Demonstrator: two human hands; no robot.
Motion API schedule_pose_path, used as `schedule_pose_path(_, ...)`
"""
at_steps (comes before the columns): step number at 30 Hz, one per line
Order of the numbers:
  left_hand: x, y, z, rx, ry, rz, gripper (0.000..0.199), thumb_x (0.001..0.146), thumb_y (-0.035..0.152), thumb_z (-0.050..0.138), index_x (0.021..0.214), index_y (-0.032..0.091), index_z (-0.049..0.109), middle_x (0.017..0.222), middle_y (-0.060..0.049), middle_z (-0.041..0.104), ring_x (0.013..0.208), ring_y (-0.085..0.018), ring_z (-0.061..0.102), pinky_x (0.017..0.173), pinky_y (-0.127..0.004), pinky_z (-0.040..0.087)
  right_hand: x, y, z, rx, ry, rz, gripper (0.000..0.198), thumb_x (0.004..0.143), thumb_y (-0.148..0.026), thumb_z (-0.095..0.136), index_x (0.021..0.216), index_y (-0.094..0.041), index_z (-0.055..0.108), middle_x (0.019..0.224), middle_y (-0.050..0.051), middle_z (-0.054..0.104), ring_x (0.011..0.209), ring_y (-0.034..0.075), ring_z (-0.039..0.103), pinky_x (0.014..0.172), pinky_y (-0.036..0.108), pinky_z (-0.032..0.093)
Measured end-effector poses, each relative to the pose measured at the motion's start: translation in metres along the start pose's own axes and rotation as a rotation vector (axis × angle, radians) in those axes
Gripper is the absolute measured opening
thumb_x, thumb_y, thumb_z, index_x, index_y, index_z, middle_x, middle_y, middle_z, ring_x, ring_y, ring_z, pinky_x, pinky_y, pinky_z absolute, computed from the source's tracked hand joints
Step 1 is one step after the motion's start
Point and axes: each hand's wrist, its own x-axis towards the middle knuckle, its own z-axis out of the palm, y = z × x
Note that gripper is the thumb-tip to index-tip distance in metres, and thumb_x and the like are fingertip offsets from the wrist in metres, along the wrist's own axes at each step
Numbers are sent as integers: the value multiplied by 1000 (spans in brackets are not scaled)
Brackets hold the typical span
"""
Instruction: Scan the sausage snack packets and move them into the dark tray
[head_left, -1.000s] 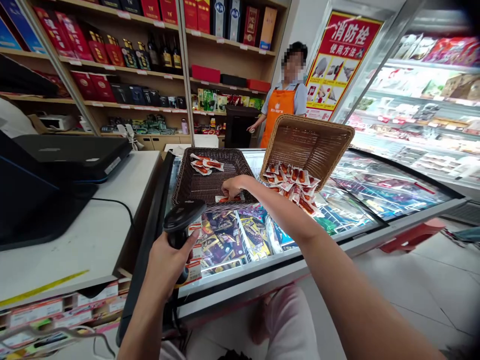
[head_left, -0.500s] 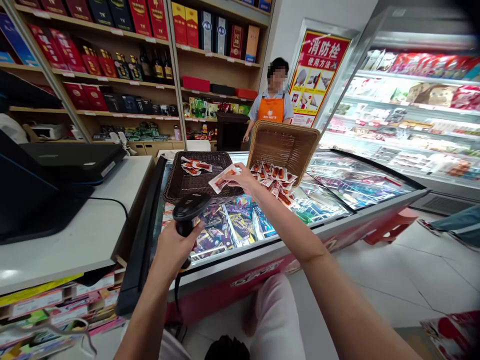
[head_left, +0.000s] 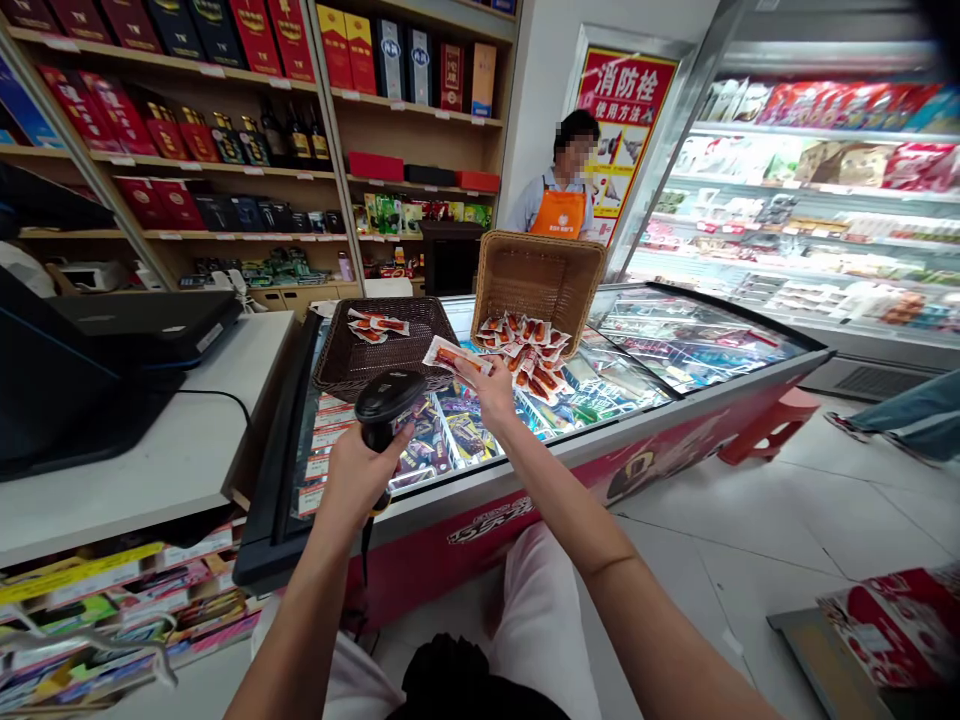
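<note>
My left hand (head_left: 365, 465) is wrapped round the handle of a black barcode scanner (head_left: 390, 398), its head up and its cable hanging below. Between the fingers of my right hand (head_left: 495, 388) is a packaged sausage (head_left: 452, 360) in a clear and white wrapper, just right of the scanner head. Behind the scanner lies a dark brown woven basket (head_left: 341, 375) with a few packaged sausages (head_left: 379, 325) in it. A lighter brown basket (head_left: 536, 265) stands tilted on its side, and several more packaged sausages (head_left: 529, 355) spill from it onto the glass.
Both baskets rest on a glass-topped chest freezer (head_left: 622, 415). A white counter (head_left: 247, 400) with a black terminal (head_left: 82, 400) is at left. Behind the freezer stands a person in an orange apron (head_left: 560, 212). A red stool (head_left: 769, 425) is at right.
My right hand has moved down and nearer to me with the sausage, away from over the dark basket. The person in the apron has turned and shifted to the right.
</note>
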Motion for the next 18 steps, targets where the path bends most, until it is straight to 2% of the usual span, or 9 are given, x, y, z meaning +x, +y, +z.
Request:
schedule_pose_path(7, 0, -3, 10, -20, -47, -12, 43, 68, 62, 74, 73, 22, 57, 51, 0, 61, 51, -21, 59, 54, -32, 43, -15, -1, -13, -130, 45, -133, 57, 57, -53, 91, 88, -23, 54, 82, -4, 62, 78, 15, 63, 77, 31, 60)
schedule_pose_path(18, -5, 3, 11, 0, -71, 0, 47, 68, 65, 73, 78, 21, 59, 50, 0, 61, 50, -21, 59, 53, -32, 44, -20, -3, -21, -49, 80, -100, 59, 56, -51, 91, 89, -23, 52, 81, -5, 62, 76, 14, 63, 76, 31, 62)
